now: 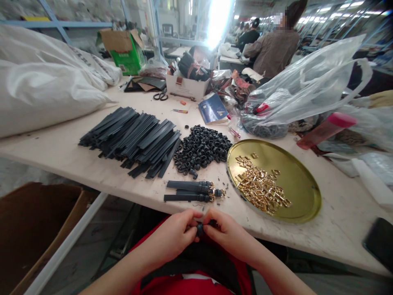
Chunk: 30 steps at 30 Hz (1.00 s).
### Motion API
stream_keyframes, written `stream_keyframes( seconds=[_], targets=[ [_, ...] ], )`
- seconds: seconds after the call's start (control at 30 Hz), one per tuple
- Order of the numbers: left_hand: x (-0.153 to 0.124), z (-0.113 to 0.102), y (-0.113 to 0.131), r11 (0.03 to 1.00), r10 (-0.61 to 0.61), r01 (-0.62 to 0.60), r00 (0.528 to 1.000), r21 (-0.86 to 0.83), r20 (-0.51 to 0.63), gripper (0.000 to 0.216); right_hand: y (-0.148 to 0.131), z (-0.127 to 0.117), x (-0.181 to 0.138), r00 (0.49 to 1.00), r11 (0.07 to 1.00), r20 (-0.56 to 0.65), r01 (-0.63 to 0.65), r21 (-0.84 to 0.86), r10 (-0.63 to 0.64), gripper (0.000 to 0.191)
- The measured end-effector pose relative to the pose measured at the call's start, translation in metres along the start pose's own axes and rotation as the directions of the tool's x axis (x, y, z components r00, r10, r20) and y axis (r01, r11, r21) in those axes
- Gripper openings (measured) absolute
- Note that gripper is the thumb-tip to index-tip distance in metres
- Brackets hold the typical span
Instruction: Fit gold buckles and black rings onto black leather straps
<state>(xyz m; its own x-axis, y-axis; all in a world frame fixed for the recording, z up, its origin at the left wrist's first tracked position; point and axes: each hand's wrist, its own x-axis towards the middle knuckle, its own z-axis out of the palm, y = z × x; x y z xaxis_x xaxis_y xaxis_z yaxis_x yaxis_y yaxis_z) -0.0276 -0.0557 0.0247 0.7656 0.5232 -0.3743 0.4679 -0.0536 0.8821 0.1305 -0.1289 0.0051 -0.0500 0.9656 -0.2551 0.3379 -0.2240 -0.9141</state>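
While both our hands, left hand (175,235) and right hand (225,233), pinch a small black piece (200,228) in their fingers below the tabletop (92,164) at six o'clock, it could slip floorward.

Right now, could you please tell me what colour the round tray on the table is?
The round tray is shiny gold, seen best in the head view.

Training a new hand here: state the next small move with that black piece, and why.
Probably lay it beside the finished straps at the table edge. Both hands, left hand and right hand, pinch the small black piece; whether it is fully assembled is hidden.
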Motion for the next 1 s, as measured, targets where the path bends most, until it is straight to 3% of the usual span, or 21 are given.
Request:
stream_keyframes(
  seconds=[0.03, 0.13, 0.23, 0.3, 0.4, 0.5, 0.6, 0.73, 0.9, 1.0],
  targets=[
    [-0.001, 0.000, 0.002, 1.000, 0.007, -0.006, 1.000, 0.030, -0.009, 0.038, 0.001, 0.000, 0.000, 0.998, 0.992, 0.036, -0.062, 0.109, 0.059, 0.002],
    [-0.005, -0.001, 0.008, 0.990, 0.036, -0.033, 0.999, 0.136, -0.021, 0.039, 0.005, 0.000, 0.001, 0.969, 0.897, 0.175, -0.232, 0.377, 0.176, 0.018],
    [-0.007, -0.001, 0.009, 0.987, 0.030, -0.031, 1.000, 0.156, 0.010, 0.041, 0.010, 0.003, 0.000, 0.952, 0.859, 0.242, -0.277, 0.430, 0.186, 0.023],
    [-0.007, 0.000, 0.007, 0.989, 0.020, -0.023, 1.000, 0.148, 0.023, 0.041, 0.010, 0.005, -0.002, 0.964, 0.906, 0.202, -0.234, 0.353, 0.170, 0.017],
    [-0.007, 0.002, 0.004, 0.985, 0.011, -0.011, 1.000, 0.173, 0.006, 0.039, 0.007, 0.009, -0.007, 0.999, 0.998, 0.003, -0.039, 0.045, 0.039, 0.004],
    [-0.008, 0.005, 0.003, 0.979, 0.018, -0.010, 0.999, 0.202, -0.038, 0.039, 0.003, 0.010, -0.010, 0.994, 0.990, -0.082, 0.063, -0.130, -0.074, 0.010],
    [-0.012, 0.004, 0.007, 0.977, 0.019, -0.009, 0.999, 0.213, -0.046, 0.037, 0.003, 0.008, -0.009, 0.999, 0.995, 0.002, -0.043, 0.086, 0.043, 0.004],
    [-0.016, 0.000, 0.013, 0.985, 0.026, -0.027, 1.000, 0.173, 0.006, 0.035, 0.008, 0.007, -0.007, 0.958, 0.833, 0.219, -0.270, 0.483, 0.183, 0.022],
    [-0.018, -0.001, 0.008, 1.000, 0.015, -0.017, 0.997, 0.025, 0.074, 0.045, 0.018, 0.011, -0.010, 0.944, 0.735, 0.294, -0.304, 0.606, 0.148, 0.028],
    [-0.019, 0.001, 0.004, 0.997, 0.007, 0.002, 0.991, -0.071, 0.137, 0.049, 0.020, 0.011, -0.013, 0.929, 0.756, 0.348, -0.315, 0.574, 0.122, 0.025]
  ],
)
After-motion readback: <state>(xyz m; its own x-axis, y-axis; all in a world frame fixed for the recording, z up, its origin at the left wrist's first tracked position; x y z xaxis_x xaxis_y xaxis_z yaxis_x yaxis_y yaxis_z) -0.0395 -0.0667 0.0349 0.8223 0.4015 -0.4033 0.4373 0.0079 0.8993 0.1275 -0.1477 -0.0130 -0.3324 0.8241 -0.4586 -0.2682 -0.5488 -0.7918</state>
